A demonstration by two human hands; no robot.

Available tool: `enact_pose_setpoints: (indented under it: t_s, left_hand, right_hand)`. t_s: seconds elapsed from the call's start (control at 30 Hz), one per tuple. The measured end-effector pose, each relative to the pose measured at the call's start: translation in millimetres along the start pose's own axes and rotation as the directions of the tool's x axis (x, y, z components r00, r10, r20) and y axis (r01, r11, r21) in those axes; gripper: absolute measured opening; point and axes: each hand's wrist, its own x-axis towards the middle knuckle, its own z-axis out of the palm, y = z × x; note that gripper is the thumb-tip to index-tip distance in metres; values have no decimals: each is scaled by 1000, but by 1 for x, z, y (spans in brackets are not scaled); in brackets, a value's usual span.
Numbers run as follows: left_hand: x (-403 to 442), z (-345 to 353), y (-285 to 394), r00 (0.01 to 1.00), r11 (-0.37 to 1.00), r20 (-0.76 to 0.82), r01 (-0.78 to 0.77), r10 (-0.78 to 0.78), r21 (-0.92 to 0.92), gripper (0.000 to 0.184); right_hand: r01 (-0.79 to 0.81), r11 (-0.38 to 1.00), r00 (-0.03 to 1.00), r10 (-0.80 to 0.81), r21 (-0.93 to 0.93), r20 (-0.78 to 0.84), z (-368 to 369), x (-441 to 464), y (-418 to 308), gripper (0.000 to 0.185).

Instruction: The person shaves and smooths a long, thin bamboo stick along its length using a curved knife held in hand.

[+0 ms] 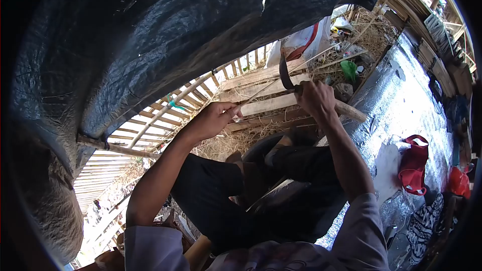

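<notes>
My right hand (316,99) is closed round the handle of a knife with a dark curved blade (285,73), which points up and away from me. A thick wooden rod (350,111) sticks out to the right beside that hand. In my left hand (217,120), the fingers pinch the near end of a thin bamboo strip (261,90), which slants up and right toward the blade. Both hands are above my lap, left and right of the middle. Pale wooden boards (271,103) lie behind the strip.
A dark plastic sheet (165,35) hangs across the upper left. Bamboo slats (145,120) stand at the left. A silvery sheet (401,95) covers the surface at right, with a red cloth (414,165) on it. Straw and a green plastic piece (348,70) lie beyond the boards.
</notes>
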Motion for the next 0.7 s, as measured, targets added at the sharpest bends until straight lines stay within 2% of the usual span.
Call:
enact_pose_setpoints:
  t_s: [0.03, 0.1, 0.13, 0.17, 0.23, 0.3, 0.33, 0.37, 0.43, 0.47, 0.5, 0.57, 0.7]
  left_hand:
    - [0, -1, 6, 999, 999, 29, 35, -35, -14, 30]
    - [5, 5, 3, 999, 1000, 28, 26, -26, 4, 30]
    - [10, 8, 1, 1000, 1000, 18, 25, -25, 9, 30]
    - [13, 10, -2, 1000, 999, 8, 30, -30, 17, 30]
    - [12, 5, 2, 998, 999, 28, 54, -54, 5, 30]
    - [6, 2, 15, 995, 995, 50, 92, -90, -30, 30]
    - [7, 2, 8, 994, 996, 73, 83, -81, -29, 29]
    - [8, 3, 10, 994, 997, 75, 77, -75, -32, 29]
    - [9, 5, 15, 972, 969, 137, 209, -191, -133, 29]
    - [10, 4, 20, 943, 929, 178, 313, -280, -198, 28]
    - [12, 6, 19, 942, 928, 180, 315, -282, -197, 28]
    - [14, 5, 15, 961, 933, 175, 253, -213, -256, 29]
    - [7, 0, 22, 953, 928, 200, 273, -227, -252, 30]
  right_hand:
    - [27, 999, 997, -29, -28, -66, -1, 1, 5, 20]
    - [55, 998, 988, -52, -14, 144, 3, -8, -11, 18]
    - [157, 986, 985, -160, 56, 66, 19, -16, -23, 16]
    - [250, 968, 968, -250, -10, -22, 24, -22, -33, 15]
    - [214, 976, 976, -215, 29, 36, 18, -15, -29, 18]
    - [97, 995, 995, -97, 28, -14, 11, -4, -13, 19]
    - [-11, 1000, 992, 13, -17, 125, 2, 3, -7, 19]
    - [-12, 1000, 992, 15, -24, 123, 3, 1, -6, 19]
    - [54, 998, 994, -52, -18, 98, 7, -9, -15, 19]
    - [100, 994, 988, -104, 41, 118, 9, -14, -26, 19]
    - [142, 988, 989, -144, 56, 35, 11, -17, -31, 18]
    - [76, 995, 988, -84, 72, 126, 5, -9, -28, 16]
    - [45, 998, 999, -46, 51, 19, 5, -1, 4, 16]
